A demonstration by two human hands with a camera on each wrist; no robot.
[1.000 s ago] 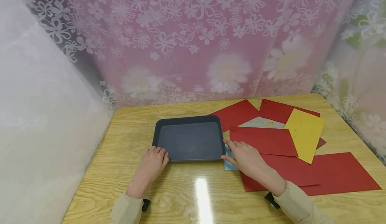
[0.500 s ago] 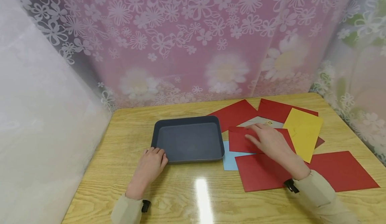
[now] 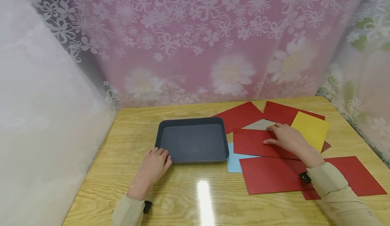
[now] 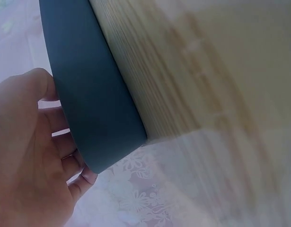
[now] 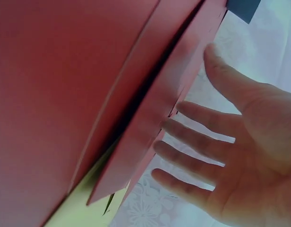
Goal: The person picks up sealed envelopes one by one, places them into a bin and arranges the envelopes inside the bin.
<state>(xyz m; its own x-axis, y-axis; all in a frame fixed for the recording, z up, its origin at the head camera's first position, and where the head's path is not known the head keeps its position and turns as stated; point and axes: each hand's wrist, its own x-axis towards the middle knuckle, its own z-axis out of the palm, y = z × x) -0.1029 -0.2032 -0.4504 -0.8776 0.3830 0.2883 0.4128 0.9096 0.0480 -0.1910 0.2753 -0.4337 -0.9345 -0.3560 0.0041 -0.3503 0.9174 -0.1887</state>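
Observation:
A dark grey rectangular baking pan (image 3: 192,143) stands on the wooden table. My left hand (image 3: 153,163) grips its near left corner; in the left wrist view the thumb lies at the pan's wall (image 4: 93,94) and the fingers (image 4: 62,142) curl over the rim. My right hand (image 3: 287,138) hovers over a red envelope (image 3: 250,143) in the pile, fingers spread and slightly bent, holding nothing. In the right wrist view the fingertips (image 5: 171,125) are close over that envelope (image 5: 145,113). A yellow envelope (image 3: 313,126) lies just behind the hand, partly hidden by it.
Several more red envelopes (image 3: 274,177) overlap on the right of the table. A light blue envelope (image 3: 236,161) pokes out beside the pan, and a grey-white one (image 3: 259,124) shows behind. Floral curtains (image 3: 189,50) enclose the table (image 3: 170,199).
My right hand let go of the pan's right side and moved right over the red envelopes to near the yellow one. The left hand stayed on the pan's corner.

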